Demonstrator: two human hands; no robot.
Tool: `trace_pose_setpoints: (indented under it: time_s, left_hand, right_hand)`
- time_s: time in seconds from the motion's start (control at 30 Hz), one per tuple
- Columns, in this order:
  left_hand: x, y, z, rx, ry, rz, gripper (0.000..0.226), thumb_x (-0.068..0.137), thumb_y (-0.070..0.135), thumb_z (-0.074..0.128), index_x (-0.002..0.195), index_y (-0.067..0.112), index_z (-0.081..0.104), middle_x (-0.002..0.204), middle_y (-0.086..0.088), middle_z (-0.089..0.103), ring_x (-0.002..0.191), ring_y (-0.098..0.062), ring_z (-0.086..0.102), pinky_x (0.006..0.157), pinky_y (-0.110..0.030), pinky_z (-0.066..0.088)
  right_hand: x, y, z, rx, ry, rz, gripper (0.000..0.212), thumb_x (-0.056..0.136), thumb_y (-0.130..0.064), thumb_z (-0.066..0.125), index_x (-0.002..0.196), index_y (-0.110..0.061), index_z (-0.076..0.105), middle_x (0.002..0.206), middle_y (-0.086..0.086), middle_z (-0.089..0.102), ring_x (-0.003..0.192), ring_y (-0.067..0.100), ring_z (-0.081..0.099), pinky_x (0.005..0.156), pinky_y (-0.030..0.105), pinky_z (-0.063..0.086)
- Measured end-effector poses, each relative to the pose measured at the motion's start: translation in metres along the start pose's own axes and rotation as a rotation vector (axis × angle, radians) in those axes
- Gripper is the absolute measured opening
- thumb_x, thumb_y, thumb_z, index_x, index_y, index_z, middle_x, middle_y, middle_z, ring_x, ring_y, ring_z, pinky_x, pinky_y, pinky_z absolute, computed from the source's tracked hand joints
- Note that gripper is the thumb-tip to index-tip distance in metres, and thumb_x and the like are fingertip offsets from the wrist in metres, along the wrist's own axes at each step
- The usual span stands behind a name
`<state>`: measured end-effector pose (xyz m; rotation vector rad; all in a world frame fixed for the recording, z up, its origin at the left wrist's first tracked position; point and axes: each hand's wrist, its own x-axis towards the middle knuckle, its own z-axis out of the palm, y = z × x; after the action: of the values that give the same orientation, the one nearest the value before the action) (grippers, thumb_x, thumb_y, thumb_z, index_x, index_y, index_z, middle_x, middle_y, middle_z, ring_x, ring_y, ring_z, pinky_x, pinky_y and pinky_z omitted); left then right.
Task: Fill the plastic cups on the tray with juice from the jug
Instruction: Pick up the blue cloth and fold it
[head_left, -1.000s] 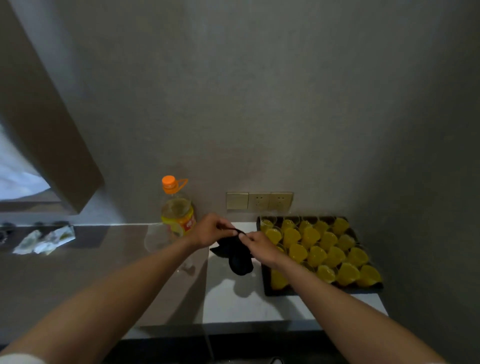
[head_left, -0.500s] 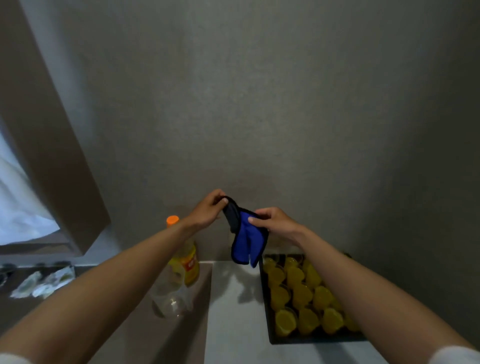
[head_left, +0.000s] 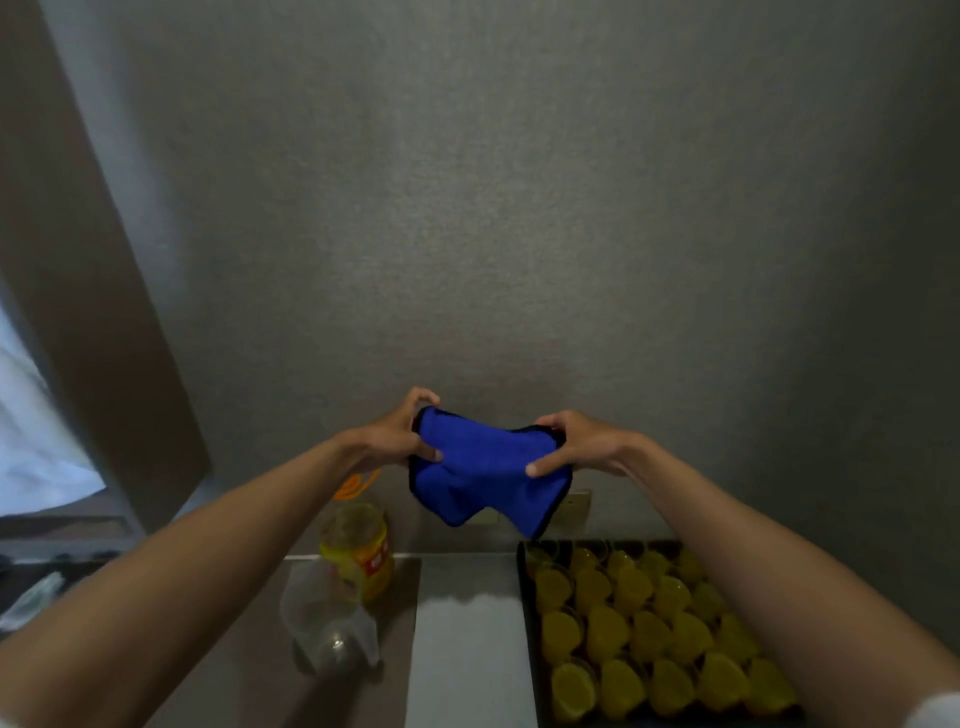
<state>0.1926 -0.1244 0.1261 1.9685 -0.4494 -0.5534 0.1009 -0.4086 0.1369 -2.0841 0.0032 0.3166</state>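
A: How are the hands placed?
B: A blue cloth (head_left: 488, 467) is held up in front of the wall (head_left: 519, 208), above the counter (head_left: 467, 649). Its left edge is pinched by the left hand (head_left: 397, 436), thumb in front and fingers curled over the top; its right edge is gripped by the right hand (head_left: 576, 444), thumb pressed on the front. The cloth is stretched between them and sags at the bottom.
A: And the task's things?
B: The tray (head_left: 524, 623) is seen on the counter at lower right, packed with cups (head_left: 639, 623) of yellow juice. A clear jug (head_left: 327, 623) is seen left of the tray, under the left forearm, touched by neither hand. Just behind it a yellow bottle (head_left: 363, 551) is stood against the wall
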Motion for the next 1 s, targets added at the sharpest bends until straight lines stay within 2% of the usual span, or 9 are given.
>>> trace_pose_setpoints:
  time_s: [0.07,0.13,0.3,0.4,0.6,0.7,0.8,0.93,1.0]
  left_hand:
    - [0.003,-0.001,-0.005,-0.109,0.028,-0.008,0.086,0.087,-0.010,0.070,0.151,0.030,0.028,0.121,-0.017,0.061,0.105,-0.029,0.064,0.082,-0.050,0.059]
    - [0.005,-0.003,-0.007,-0.133,0.068,-0.037,0.082,0.090,-0.006,0.069,0.157,0.017,0.027,0.114,-0.010,0.064,0.100,-0.023,0.065,0.075,-0.036,0.060]
    - [0.006,-0.013,-0.014,-0.074,0.123,-0.074,0.054,0.093,0.014,0.072,0.141,0.009,0.049,0.107,-0.011,0.066,0.092,-0.020,0.068,0.066,-0.027,0.058]
    - [0.007,-0.018,-0.022,-0.116,0.181,-0.041,0.039,0.093,0.020,0.074,0.127,0.014,0.056,0.102,-0.015,0.074,0.086,-0.022,0.072,0.061,-0.030,0.058]
    - [0.007,-0.021,-0.031,-0.242,0.165,0.032,0.009,0.103,0.022,0.057,0.111,0.022,0.061,0.099,-0.008,0.068,0.091,-0.022,0.065,0.072,-0.035,0.052]
    - [0.005,-0.023,-0.034,-0.311,0.078,0.058,0.016,0.100,0.021,0.062,0.113,0.013,0.068,0.106,-0.006,0.069,0.100,-0.019,0.066,0.081,-0.030,0.053]
    - [0.002,-0.021,-0.036,-0.292,0.090,0.107,0.032,0.086,0.011,0.077,0.117,0.010,0.071,0.113,-0.010,0.073,0.105,-0.019,0.070,0.082,-0.028,0.059]
    - [0.008,-0.019,-0.043,0.148,0.155,0.265,0.031,0.077,0.009,0.086,0.105,0.017,0.077,0.096,0.000,0.076,0.086,-0.004,0.069,0.075,-0.023,0.056]
    - [0.012,-0.020,-0.045,0.348,0.218,0.345,0.023,0.080,0.011,0.085,0.101,0.018,0.078,0.090,0.006,0.075,0.082,-0.005,0.069,0.075,-0.028,0.056]
  right_hand:
    - [0.001,0.003,-0.008,-0.100,0.044,-0.001,0.032,0.074,-0.004,0.090,0.100,-0.013,0.074,0.095,0.003,0.076,0.089,0.017,0.072,0.071,0.028,0.059]
    - [0.001,0.006,-0.013,-0.080,0.160,0.011,0.024,0.079,-0.007,0.087,0.098,-0.011,0.074,0.091,0.003,0.075,0.088,0.020,0.072,0.064,0.026,0.058]
    - [0.005,0.013,-0.015,0.072,0.210,-0.006,0.019,0.091,-0.012,0.075,0.109,-0.017,0.071,0.106,0.006,0.073,0.097,0.018,0.069,0.072,0.026,0.058]
    - [0.010,0.016,-0.017,0.190,0.269,0.002,0.028,0.091,-0.014,0.076,0.118,-0.017,0.068,0.115,0.011,0.073,0.103,0.021,0.070,0.083,0.033,0.059]
    - [0.011,0.018,-0.023,0.515,0.311,0.067,0.055,0.087,-0.018,0.081,0.134,-0.026,0.055,0.122,0.013,0.070,0.109,0.028,0.070,0.079,0.035,0.056]
    - [0.009,0.020,-0.030,0.591,0.238,-0.026,0.059,0.085,-0.007,0.079,0.133,-0.032,0.056,0.115,0.015,0.074,0.106,0.026,0.073,0.085,0.037,0.057]
    - [0.005,0.018,-0.038,0.361,0.208,-0.071,0.056,0.081,-0.002,0.081,0.131,-0.021,0.064,0.116,0.013,0.075,0.110,0.024,0.072,0.092,0.040,0.059]
    - [0.000,0.016,-0.043,-0.046,0.286,-0.140,0.030,0.082,-0.004,0.084,0.110,-0.012,0.076,0.103,0.001,0.074,0.091,0.005,0.071,0.076,0.019,0.057]
    - [0.005,0.022,-0.046,-0.276,0.336,-0.165,0.016,0.084,-0.008,0.083,0.097,-0.015,0.078,0.093,0.002,0.077,0.081,0.007,0.072,0.072,0.021,0.056]
